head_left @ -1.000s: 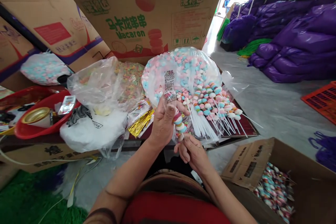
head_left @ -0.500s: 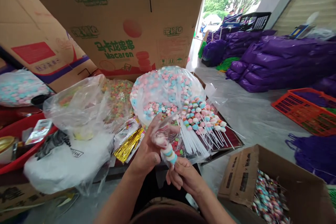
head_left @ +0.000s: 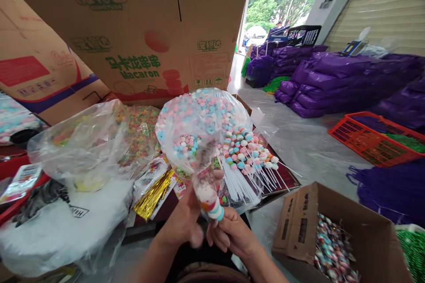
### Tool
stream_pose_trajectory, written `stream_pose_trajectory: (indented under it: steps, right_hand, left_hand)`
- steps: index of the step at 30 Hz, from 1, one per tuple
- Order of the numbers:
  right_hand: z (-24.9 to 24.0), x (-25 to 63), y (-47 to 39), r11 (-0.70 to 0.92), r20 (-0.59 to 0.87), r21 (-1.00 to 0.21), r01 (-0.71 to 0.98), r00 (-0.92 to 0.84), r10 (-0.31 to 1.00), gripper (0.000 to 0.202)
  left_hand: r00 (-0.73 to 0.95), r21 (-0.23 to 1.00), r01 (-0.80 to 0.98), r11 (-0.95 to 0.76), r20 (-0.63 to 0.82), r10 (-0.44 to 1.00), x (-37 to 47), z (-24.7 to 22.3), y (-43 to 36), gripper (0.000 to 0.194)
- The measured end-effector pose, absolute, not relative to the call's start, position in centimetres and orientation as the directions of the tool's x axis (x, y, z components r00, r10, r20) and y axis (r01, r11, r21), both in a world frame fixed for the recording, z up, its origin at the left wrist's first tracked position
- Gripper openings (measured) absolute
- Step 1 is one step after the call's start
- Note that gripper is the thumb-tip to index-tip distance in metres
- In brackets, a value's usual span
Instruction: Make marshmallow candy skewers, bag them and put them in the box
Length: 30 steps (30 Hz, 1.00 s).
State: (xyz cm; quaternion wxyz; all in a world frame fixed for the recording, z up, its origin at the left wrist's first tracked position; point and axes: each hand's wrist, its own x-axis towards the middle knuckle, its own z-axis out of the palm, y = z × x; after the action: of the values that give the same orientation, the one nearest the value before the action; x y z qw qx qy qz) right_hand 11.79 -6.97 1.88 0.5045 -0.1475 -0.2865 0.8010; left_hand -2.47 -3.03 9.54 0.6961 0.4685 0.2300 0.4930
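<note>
A marshmallow skewer (head_left: 215,211) with white and blue pieces at its lower end sits partly inside a clear plastic bag (head_left: 205,181), upright in front of me. My right hand (head_left: 234,232) pinches the skewer just below the lowest blue marshmallow; the stick itself is hidden by the fingers. Around the bag's left and back side curls my left hand (head_left: 182,221), its thumb blurred. Beyond the hands lie white sticks (head_left: 234,179), finished marshmallow skewers (head_left: 249,150) and a big bag of marshmallows (head_left: 202,110).
Gold twist ties (head_left: 154,196) lie left of my hands, near a bag of gummy rings (head_left: 139,128) and a white plastic bag (head_left: 76,221). An open carton (head_left: 295,225) with wrapped skewers stands at lower right. A large cardboard box (head_left: 139,22) rises behind the table.
The plastic bag has come further down over the skewer and its top now points upward. My view has shifted slightly to the right.
</note>
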Motion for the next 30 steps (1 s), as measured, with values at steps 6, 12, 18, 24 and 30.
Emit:
stream_pose_trajectory:
  steps: [6,12,18,24,30]
  right_hand:
    - [1.4,12.7,-7.0,-0.332,0.119,-0.603,-0.725,-0.494,0.861,0.044]
    - [2.1,12.1,-7.0,-0.281,0.019,-0.587,-0.759,-0.360,0.933,0.034]
    - [2.3,10.8,-6.8,-0.152,-0.062,-0.617,-0.772,-0.146,0.987,0.040]
    - [2.5,11.8,-6.6,-0.182,-0.091,-0.657,-0.731,-0.163,0.982,0.050]
    - [3.3,12.7,-7.1,-0.177,-0.149,-0.784,-0.595,-0.096,0.984,0.042]
  left_hand:
    - [0.467,0.814,-0.581,-0.009,0.342,0.815,-2.9,13.3,-0.7,0.095]
    - [0.291,0.713,-0.693,-0.108,0.413,0.863,0.0,13.7,-0.6,0.034]
    - [0.208,0.780,-0.620,-0.085,0.268,0.941,1.0,10.9,-1.9,0.029]
    - [0.358,0.831,-0.556,0.034,0.202,0.912,-2.5,12.0,-0.7,0.085]
    - [0.132,0.792,-0.606,-0.070,0.188,0.973,-1.5,14.7,0.9,0.053]
